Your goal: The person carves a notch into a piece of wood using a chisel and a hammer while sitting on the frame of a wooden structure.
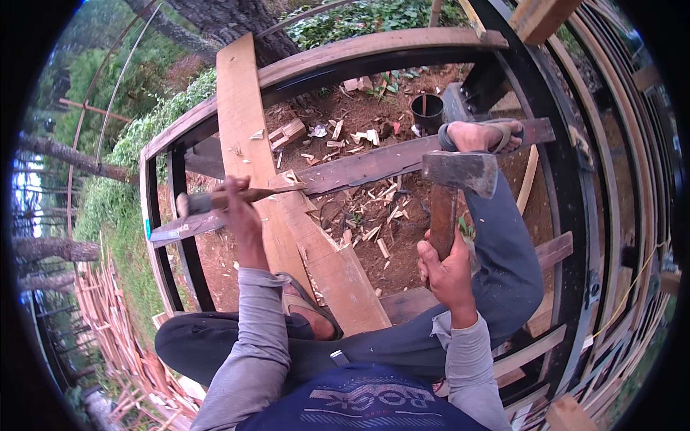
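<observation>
Head: axe, chisel in hands

Two hands, one axe, one chisel-like tool, two sandals, one black bucket.

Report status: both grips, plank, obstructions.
Left grip: on chisel, tip at chipped plank. Right grip: on hatchet, head up. Loose chips nearby.
</observation>
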### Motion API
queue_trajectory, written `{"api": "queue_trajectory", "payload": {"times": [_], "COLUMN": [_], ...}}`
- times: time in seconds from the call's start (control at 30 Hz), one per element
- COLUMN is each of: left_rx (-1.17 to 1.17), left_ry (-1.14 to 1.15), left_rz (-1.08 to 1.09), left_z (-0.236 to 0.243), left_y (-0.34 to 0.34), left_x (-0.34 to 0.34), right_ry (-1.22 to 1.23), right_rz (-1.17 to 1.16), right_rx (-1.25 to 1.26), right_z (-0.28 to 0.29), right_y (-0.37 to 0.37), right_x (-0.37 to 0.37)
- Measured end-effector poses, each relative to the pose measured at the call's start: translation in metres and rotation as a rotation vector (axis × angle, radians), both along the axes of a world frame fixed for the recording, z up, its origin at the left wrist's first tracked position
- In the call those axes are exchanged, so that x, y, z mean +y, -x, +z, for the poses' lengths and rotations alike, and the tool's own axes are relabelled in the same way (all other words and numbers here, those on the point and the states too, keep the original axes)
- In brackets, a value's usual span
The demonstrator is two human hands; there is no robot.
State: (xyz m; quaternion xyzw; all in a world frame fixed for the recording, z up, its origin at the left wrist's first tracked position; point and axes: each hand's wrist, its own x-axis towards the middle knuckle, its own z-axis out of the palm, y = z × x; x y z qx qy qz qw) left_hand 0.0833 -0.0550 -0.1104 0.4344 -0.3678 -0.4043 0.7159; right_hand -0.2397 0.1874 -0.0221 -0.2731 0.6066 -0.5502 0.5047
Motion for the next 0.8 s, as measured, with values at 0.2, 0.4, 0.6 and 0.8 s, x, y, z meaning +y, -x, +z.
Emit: {"api": "queue_trajectory", "payload": {"times": [0.2, 0.4, 0.6, 0.8], "left_rx": [0.067, -0.034, -0.400, -0.952], "left_ry": [0.036, 0.114, 0.161, 0.120], "left_rz": [0.012, -0.252, -0.258, -0.561], "left_z": [0.033, 0.085, 0.073, 0.033], "left_y": [-0.086, -0.017, 0.064, 0.189], "left_x": [-0.010, -0.035, -0.037, 0.033], "right_ry": [-0.248, -0.243, -0.284, -0.323], "right_rz": [-0.008, 0.009, -0.083, -0.066], "right_rx": [-0.214, -0.101, -0.173, -0.285], "right_z": [-0.038, -0.037, -0.026, -0.027], "right_y": [0.002, 0.014, 0.024, 0.023], "right_x": [0.016, 0.014, 0.009, 0.002]}}
